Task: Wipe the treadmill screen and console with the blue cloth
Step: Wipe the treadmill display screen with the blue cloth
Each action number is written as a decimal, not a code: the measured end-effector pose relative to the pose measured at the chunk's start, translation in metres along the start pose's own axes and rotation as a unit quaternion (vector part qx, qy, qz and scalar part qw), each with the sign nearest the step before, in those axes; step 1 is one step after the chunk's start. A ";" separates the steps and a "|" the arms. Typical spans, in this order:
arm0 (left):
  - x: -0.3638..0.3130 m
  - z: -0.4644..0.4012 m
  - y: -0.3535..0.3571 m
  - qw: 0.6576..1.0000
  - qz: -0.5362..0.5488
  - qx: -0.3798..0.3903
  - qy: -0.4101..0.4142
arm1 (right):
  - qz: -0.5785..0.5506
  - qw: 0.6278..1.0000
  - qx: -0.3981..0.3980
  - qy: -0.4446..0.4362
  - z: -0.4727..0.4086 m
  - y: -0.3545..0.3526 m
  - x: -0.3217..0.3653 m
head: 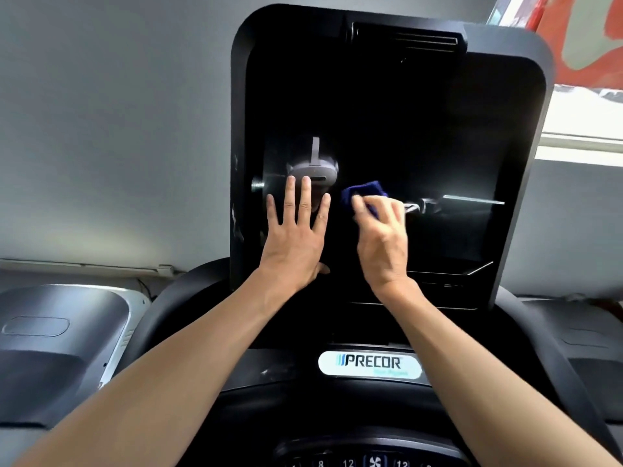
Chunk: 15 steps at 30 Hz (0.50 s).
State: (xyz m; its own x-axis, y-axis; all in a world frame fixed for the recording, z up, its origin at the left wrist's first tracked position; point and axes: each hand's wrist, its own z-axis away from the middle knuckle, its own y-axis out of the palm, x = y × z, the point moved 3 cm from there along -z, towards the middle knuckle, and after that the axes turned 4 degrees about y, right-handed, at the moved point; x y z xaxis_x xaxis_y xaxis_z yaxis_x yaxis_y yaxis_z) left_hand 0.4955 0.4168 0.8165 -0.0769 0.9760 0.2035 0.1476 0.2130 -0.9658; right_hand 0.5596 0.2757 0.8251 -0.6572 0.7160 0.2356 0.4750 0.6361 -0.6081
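The dark screen (pixel 387 129) lies bare above and right of the cloth-holding right hand (pixel 381 237); the flat left hand (pixel 296 237) blocks leftward.

Plain grey wall (pixel 118 129) ahead of me, bright window (pixel 586 129) upper right, red and white banner (pixel 580 35) above it, neighbouring grey machine (pixel 60 332) at my left, conduit (pixel 84 264) along the wall.

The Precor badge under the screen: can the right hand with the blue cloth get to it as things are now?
Probably yes. The right hand grips the blue cloth on the screen, and the Precor badge lies uncovered directly below, between the forearms. The left hand rests flat on the screen, off that path.
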 end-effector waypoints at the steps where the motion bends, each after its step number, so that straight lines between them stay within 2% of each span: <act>1: 0.000 0.000 0.000 1.000 0.000 -0.001 0.000 | 0.000 0.998 0.021 -0.059 -0.005 0.001 0.000; 2: 0.001 0.000 0.000 1.000 -0.001 -0.001 0.002 | 0.005 0.995 0.029 -0.091 -0.016 -0.001 -0.006; 3: 0.001 0.001 -0.001 1.000 -0.004 0.001 0.004 | 0.019 0.996 0.021 -0.086 -0.028 -0.005 -0.016; 6: 0.001 0.002 -0.001 1.000 -0.009 -0.001 0.000 | 0.038 0.996 -0.032 0.075 -0.034 -0.021 -0.048; 8: 0.001 0.002 -0.001 1.000 -0.008 -0.004 0.000 | 0.023 0.992 -0.048 0.118 -0.011 -0.021 -0.044; 10: 0.000 0.002 0.000 1.000 -0.005 -0.002 0.001 | 0.028 0.996 -0.025 0.076 0.015 -0.010 -0.030; 13: 0.001 0.001 0.000 1.000 -0.007 0.000 0.000 | 0.034 0.998 0.016 -0.050 0.000 -0.008 -0.035; 15: 0.001 0.001 -0.002 1.000 -0.007 -0.003 0.004 | 0.042 0.999 0.005 -0.019 -0.022 -0.019 -0.053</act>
State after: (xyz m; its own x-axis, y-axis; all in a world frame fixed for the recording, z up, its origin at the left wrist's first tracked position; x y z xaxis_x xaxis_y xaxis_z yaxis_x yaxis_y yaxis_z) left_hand 0.4939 0.4175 0.8184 -0.0719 0.9731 0.2189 0.1514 0.2276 -0.9619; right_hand 0.5981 0.2321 0.8405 -0.6367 0.7556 0.1539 0.5240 0.5703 -0.6326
